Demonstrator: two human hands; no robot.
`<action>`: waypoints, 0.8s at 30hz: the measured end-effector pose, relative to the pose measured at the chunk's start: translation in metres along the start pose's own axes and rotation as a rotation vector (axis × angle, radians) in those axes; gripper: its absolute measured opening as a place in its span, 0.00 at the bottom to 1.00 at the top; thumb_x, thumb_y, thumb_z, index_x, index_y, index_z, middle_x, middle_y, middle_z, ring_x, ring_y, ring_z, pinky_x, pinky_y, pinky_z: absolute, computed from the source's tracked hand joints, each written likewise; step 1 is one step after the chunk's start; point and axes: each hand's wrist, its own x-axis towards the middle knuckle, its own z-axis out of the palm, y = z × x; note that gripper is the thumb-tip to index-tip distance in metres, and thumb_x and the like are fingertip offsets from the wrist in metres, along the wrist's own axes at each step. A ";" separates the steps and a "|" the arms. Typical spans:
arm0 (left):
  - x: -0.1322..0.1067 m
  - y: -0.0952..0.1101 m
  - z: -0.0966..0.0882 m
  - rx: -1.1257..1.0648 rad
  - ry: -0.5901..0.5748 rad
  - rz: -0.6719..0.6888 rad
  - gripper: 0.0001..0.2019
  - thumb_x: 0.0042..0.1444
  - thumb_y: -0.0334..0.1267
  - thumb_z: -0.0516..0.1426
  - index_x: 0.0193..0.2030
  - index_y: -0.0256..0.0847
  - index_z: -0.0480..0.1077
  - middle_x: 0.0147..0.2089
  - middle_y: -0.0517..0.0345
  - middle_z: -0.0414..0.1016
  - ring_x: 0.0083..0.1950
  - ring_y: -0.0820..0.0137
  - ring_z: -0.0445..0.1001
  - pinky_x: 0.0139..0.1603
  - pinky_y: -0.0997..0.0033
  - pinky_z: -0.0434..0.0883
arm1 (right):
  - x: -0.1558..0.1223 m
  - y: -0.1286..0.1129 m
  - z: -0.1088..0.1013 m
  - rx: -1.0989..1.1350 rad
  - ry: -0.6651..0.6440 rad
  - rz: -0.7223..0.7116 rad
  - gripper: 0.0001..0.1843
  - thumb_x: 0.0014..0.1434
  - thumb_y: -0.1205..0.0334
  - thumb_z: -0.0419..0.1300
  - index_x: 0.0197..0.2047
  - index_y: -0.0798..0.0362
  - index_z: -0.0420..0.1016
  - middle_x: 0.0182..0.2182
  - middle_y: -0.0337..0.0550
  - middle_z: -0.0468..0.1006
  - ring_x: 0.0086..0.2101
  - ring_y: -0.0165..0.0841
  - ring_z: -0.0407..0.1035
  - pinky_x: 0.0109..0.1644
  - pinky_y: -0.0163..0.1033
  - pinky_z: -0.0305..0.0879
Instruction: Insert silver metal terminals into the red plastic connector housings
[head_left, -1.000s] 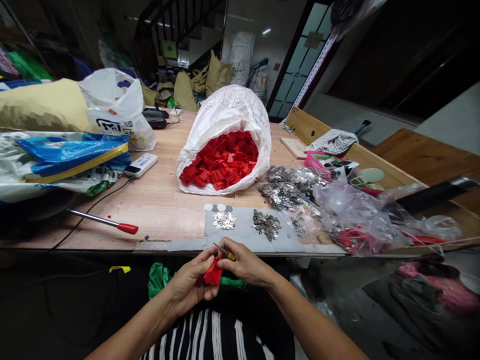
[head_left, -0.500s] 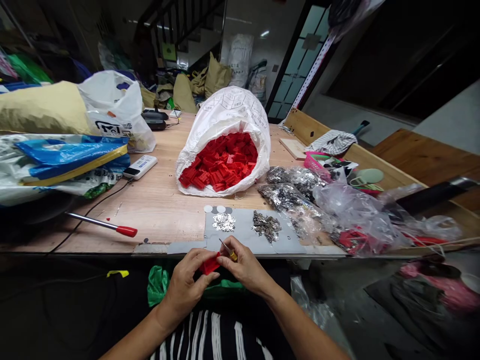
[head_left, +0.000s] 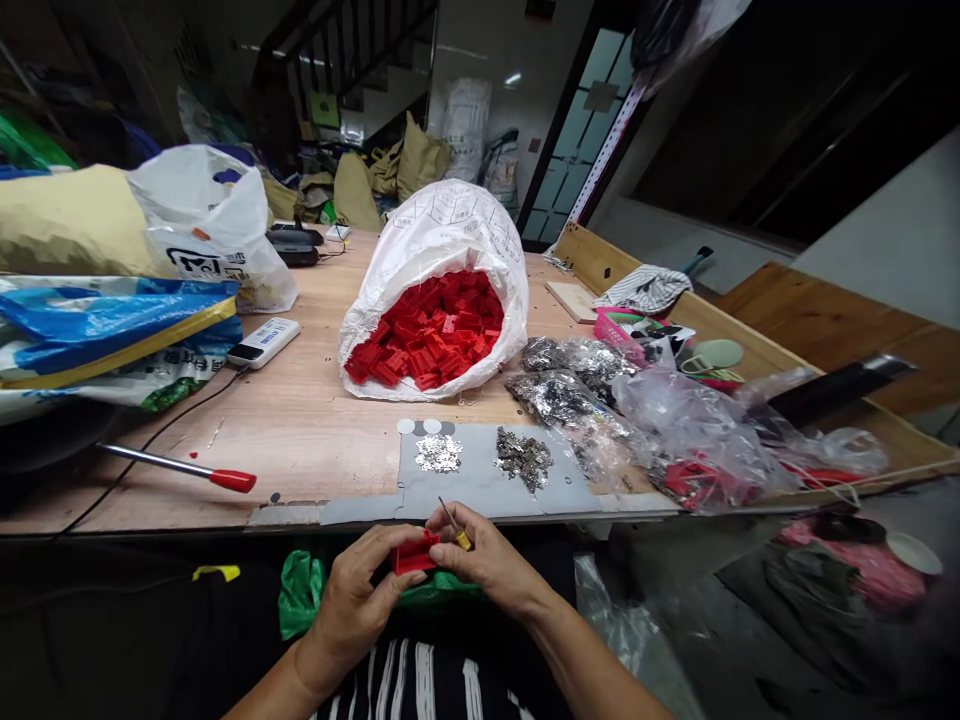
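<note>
Red plastic block [head_left: 415, 553] gripped in my left hand [head_left: 352, 610], my right hand [head_left: 487, 560] pinching a small yellow-handled screwdriver [head_left: 464, 541] (print on the white sack [head_left: 442, 225] too small to read).

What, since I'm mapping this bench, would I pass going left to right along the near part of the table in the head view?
red-handled screwdriver → pile of silver flakes → pile of darker metal bits → clear plastic bag holding red pieces
</note>
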 end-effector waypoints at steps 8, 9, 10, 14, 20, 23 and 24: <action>0.004 -0.014 -0.003 -0.189 0.074 -0.101 0.14 0.52 0.34 0.62 0.46 0.49 0.75 0.46 0.55 0.78 0.48 0.61 0.75 0.51 0.65 0.69 | 0.012 -0.011 -0.007 -0.036 -0.102 -0.008 0.21 0.50 0.51 0.67 0.43 0.53 0.69 0.33 0.37 0.72 0.27 0.25 0.62 0.28 0.29 0.54; 0.004 -0.015 -0.002 -0.219 0.109 -0.165 0.14 0.52 0.35 0.62 0.47 0.49 0.74 0.46 0.55 0.78 0.49 0.61 0.75 0.51 0.66 0.69 | 0.017 -0.016 -0.011 -0.142 -0.067 -0.057 0.18 0.53 0.52 0.65 0.43 0.53 0.69 0.35 0.39 0.73 0.31 0.27 0.64 0.32 0.31 0.58; 0.005 -0.017 -0.001 -0.251 0.145 -0.222 0.15 0.52 0.36 0.62 0.47 0.49 0.73 0.46 0.56 0.78 0.49 0.62 0.75 0.51 0.67 0.69 | 0.023 -0.021 -0.016 -0.277 0.012 -0.121 0.14 0.55 0.54 0.62 0.42 0.53 0.70 0.37 0.40 0.74 0.34 0.30 0.66 0.37 0.34 0.60; 0.008 -0.018 0.002 -0.354 0.227 -0.324 0.16 0.50 0.37 0.63 0.46 0.47 0.69 0.44 0.58 0.78 0.46 0.65 0.76 0.50 0.69 0.71 | 0.052 -0.031 -0.036 -0.861 0.322 -0.330 0.04 0.60 0.65 0.56 0.38 0.52 0.72 0.36 0.41 0.75 0.38 0.33 0.67 0.44 0.37 0.59; 0.012 -0.022 -0.001 -0.346 0.240 -0.371 0.16 0.47 0.39 0.66 0.43 0.43 0.72 0.41 0.57 0.79 0.44 0.63 0.76 0.47 0.68 0.72 | 0.079 -0.032 -0.041 -1.218 0.390 -0.296 0.02 0.60 0.64 0.59 0.37 0.51 0.71 0.36 0.42 0.72 0.36 0.33 0.67 0.40 0.37 0.59; 0.012 -0.024 -0.003 -0.350 0.263 -0.381 0.18 0.46 0.39 0.66 0.45 0.45 0.74 0.42 0.58 0.79 0.45 0.62 0.76 0.48 0.68 0.71 | 0.084 -0.032 -0.039 -1.254 0.391 -0.261 0.02 0.58 0.64 0.60 0.35 0.51 0.70 0.35 0.41 0.72 0.35 0.33 0.66 0.38 0.36 0.57; 0.012 -0.025 -0.004 -0.352 0.269 -0.381 0.19 0.45 0.38 0.66 0.46 0.45 0.74 0.43 0.58 0.80 0.45 0.62 0.76 0.49 0.69 0.71 | 0.085 -0.032 -0.039 -1.250 0.385 -0.263 0.01 0.58 0.65 0.60 0.34 0.51 0.70 0.34 0.41 0.72 0.35 0.33 0.66 0.38 0.36 0.57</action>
